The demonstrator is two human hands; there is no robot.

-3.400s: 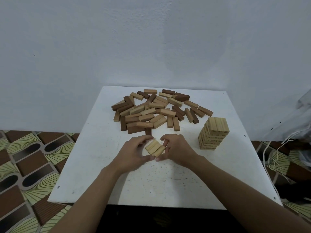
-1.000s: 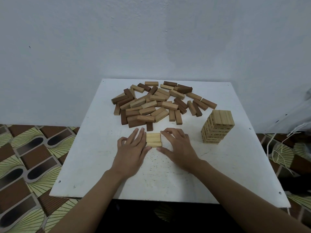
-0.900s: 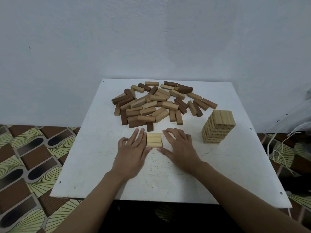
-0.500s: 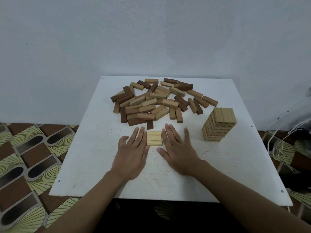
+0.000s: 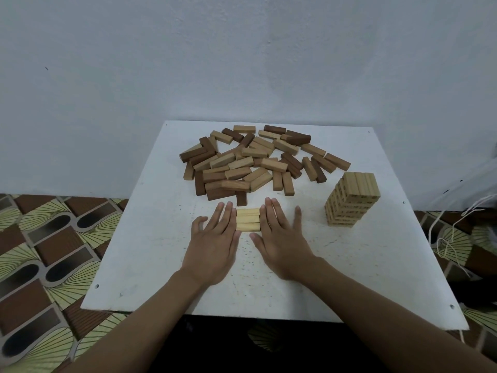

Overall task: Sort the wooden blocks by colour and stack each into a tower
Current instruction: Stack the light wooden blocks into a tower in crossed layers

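While the left hand point(image 5: 212, 246) and the right hand point(image 5: 279, 243) lay palm down on the white tabletop point(image 5: 139, 265), their fingers were straight and released, grasping nothing. Between them sat three pale blocks point(image 5: 248, 219), laid side by side as one flat row near the middle of the tabletop. The left hand's fingers point(image 5: 227, 214) lay right against the row's left ends, and the right hand's fingers point(image 5: 270, 211) lay against its right ends. Behind the row, toward the wall point(image 5: 242, 63), a loose pile point(image 5: 255, 162) of pale, mid-brown and dark brown blocks lay scattered and overlapping, with one dark block at its near edge just beyond the row. A tower point(image 5: 352, 203) of pale blocks stood upright near the right edge of the tabletop, well apart from both hands. Patterned tiles covered the floor point(image 5: 40, 251) on the left, and a white cord point(image 5: 451, 238) trailed on the right.
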